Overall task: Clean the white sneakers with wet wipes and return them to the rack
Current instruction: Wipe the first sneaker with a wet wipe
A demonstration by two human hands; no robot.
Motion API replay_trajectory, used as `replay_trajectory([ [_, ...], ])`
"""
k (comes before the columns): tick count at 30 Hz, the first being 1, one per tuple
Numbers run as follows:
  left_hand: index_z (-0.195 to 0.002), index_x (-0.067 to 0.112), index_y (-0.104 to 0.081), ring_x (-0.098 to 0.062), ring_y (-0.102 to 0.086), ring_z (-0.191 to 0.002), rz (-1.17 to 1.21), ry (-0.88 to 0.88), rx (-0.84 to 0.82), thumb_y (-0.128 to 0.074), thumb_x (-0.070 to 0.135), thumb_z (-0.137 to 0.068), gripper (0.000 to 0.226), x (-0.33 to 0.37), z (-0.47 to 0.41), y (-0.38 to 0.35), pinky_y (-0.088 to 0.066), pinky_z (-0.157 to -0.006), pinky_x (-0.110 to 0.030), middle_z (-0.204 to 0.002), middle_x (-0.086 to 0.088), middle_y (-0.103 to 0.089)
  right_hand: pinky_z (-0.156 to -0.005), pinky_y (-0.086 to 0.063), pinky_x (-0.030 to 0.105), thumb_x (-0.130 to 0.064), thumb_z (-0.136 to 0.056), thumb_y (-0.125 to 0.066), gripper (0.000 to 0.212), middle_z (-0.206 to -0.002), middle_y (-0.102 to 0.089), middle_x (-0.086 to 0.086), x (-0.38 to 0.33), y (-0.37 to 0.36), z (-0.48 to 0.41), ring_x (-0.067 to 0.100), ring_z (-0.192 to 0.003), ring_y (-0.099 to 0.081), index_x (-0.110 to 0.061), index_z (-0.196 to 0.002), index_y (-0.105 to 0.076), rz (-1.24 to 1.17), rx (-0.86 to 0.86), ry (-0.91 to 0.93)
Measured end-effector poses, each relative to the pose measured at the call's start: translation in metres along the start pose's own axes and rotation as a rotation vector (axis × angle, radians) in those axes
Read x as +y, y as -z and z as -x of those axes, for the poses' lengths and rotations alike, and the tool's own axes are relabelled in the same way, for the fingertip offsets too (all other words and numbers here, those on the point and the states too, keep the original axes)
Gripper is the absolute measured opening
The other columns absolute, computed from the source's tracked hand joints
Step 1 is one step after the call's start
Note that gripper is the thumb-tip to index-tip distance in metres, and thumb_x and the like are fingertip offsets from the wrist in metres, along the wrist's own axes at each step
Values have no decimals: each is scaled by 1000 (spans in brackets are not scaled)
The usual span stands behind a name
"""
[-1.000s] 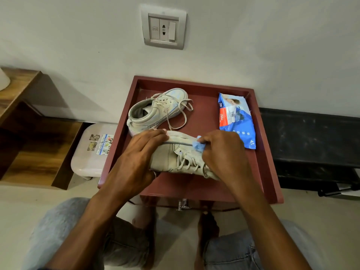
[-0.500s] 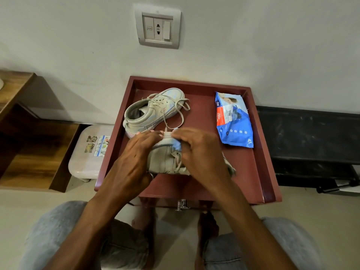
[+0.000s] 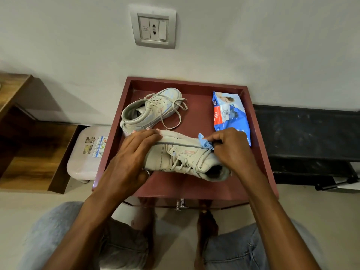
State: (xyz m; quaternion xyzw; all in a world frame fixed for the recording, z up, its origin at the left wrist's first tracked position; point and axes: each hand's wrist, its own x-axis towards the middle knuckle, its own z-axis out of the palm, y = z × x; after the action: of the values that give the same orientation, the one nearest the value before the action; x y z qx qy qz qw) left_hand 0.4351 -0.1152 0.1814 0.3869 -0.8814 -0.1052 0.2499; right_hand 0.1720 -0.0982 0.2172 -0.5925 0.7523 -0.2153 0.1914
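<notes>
The near sneaker (image 3: pixel 181 156) lies on its side on the red desk (image 3: pixel 194 184), sole edge up. The left hand (image 3: pixel 134 152) clasps its toe end; the right hand (image 3: pixel 231 149) pinches a crumpled blue wipe (image 3: pixel 205 143) against the sole edge near the heel. The shoe looks light, its upper soft. The stiff sole is probably the firmest hold. The second sneaker (image 3: pixel 152 110) and the wipes pack (image 3: pixel 229 114) sit behind, apart from each other.

Soft, even indoor light was moderately bright, without glare. A diffuse grey shadow lay on the wall (image 3: pixel 64 102) left of the worktop (image 3: pixel 187 83). The near sneaker (image 3: pixel 181 158) was sharp; the jeans (image 3: pixel 48 230) at the bottom edge were smeared, and wide-angle distortion bowed the borders.
</notes>
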Motion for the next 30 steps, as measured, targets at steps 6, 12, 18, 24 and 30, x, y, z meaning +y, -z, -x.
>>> replay_trajectory([
  [6, -138, 9, -47, -30, -45, -135, -10, -2, -6, -92, -2, -57, 93, -3, -1, 0, -37, -112, -40, -143, -12, -51, -74, -53, 31, -15, -90, -64, 15, -90, -75, 6, 35, 4, 0, 24, -85, -66, -10, -89, -78, 179, -32, -37],
  [12, -139, 8, -49, -31, -46, -135, 31, 38, -24, -95, 3, -56, 95, -9, -1, 3, -38, -109, -41, -145, -11, -52, -65, -48, 27, -20, -86, -70, 11, -79, -72, 2, 52, 6, 12, 18, -74, -62, -14, -79, -77, 285, -199, -78],
  [18, -139, 9, -52, -27, -46, -134, 110, 114, -43, -95, 7, -55, 95, -13, -5, 4, -38, -107, -36, -145, -8, -53, -83, -44, 11, -12, -89, -67, 13, -100, -73, 3, 27, 20, 20, 7, -92, -64, -8, -99, -74, -64, 238, 235],
  [24, -140, 9, -51, -27, -47, -134, 101, 112, -41, -96, 8, -55, 97, -16, -7, 3, -38, -107, -36, -146, -7, -53, -92, -43, 14, -7, -81, -58, 28, -110, -72, -4, 11, 9, 29, -3, -102, -55, -11, -104, -74, -41, 83, 363],
  [30, -140, 9, -50, -31, -48, -133, 105, 101, -40, -95, 4, -53, 98, -14, -8, 4, -41, -106, -40, -145, -10, -52, -89, -46, 25, -18, -80, -68, 54, -124, -56, -12, 21, 6, 31, 10, -113, -47, -27, -132, -58, 120, -119, 363],
])
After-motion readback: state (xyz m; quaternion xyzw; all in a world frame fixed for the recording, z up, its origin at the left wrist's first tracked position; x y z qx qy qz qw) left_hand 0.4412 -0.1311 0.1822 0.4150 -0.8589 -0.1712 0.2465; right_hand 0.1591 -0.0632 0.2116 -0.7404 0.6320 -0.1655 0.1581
